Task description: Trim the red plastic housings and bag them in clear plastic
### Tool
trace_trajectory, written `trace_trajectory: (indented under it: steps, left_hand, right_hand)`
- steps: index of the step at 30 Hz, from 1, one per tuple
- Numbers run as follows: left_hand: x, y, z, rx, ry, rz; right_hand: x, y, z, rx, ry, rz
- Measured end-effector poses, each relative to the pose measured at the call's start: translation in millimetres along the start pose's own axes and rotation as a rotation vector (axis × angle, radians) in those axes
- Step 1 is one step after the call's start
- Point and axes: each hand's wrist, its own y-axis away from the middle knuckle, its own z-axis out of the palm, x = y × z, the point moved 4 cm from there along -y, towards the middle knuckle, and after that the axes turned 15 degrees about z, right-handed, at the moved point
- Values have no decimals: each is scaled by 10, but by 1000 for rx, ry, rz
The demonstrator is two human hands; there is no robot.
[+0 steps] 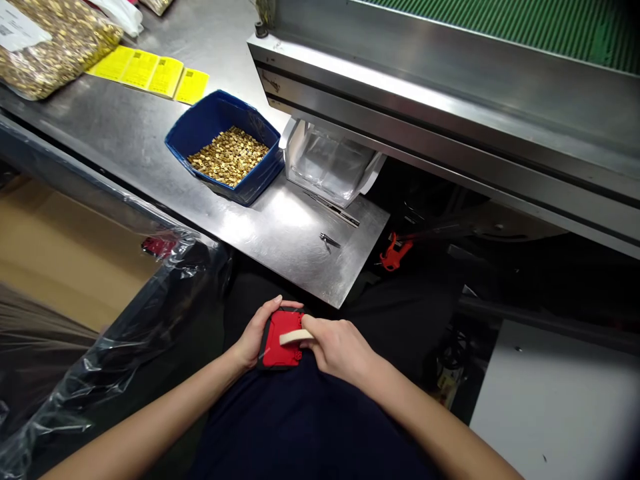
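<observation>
Head view, red case (280, 323), beyond table edge (295, 275)

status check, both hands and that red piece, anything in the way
Left hand gripping red-and-black rectangular piece. Right hand pinching cream strip over its face. Nothing visibly blocking either hand.

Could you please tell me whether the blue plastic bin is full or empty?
The blue plastic bin is partly filled: small golden pieces lie inside, with bare wall above them.
</observation>
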Motion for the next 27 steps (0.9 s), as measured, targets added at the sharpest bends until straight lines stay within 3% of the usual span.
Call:
trace_trajectory:
  steps: [27]
  left_hand:
    - [-8,-24,-18,0,-18,39]
  right_hand:
    - [-19,-36,-1,-29,19,22]
